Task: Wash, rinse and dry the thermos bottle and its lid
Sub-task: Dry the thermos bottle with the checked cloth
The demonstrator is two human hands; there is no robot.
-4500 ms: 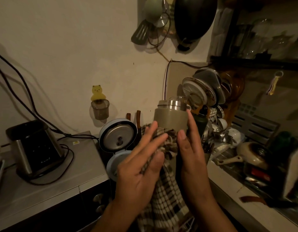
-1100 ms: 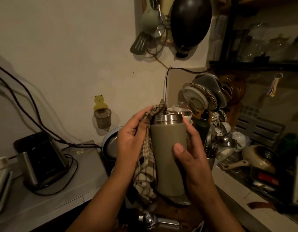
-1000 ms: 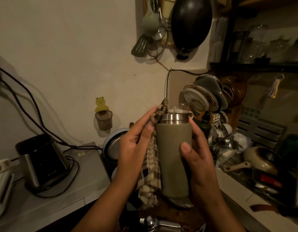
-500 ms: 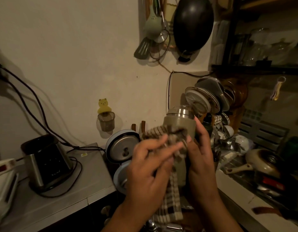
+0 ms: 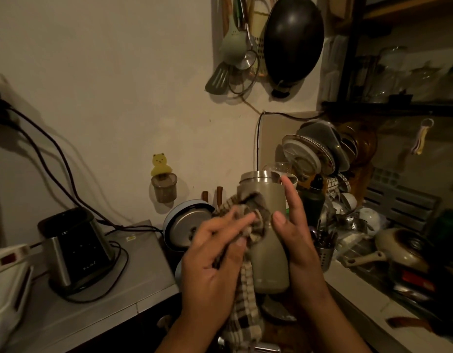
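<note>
Thermos: olive-green cylindrical thermos bottle (image 5: 270,240) with steel rim, upright, lidless, raised before me above the counter edge.
Right hand: my right hand (image 5: 300,240) cradles its right side, fingers extended, thumb across the front.
Left hand: my left hand (image 5: 215,261) presses a brown-and-cream checked cloth (image 5: 245,296) against its left front, fingers loosely together.
Cloth: tail hangs below.

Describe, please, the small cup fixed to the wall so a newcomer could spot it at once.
Start at the pale wall behind the grey counter. Left of the round blue lid hangs a small smoky clear cup, alone. A yellow bear figure sits on top, unlike anything nearby.
</note>
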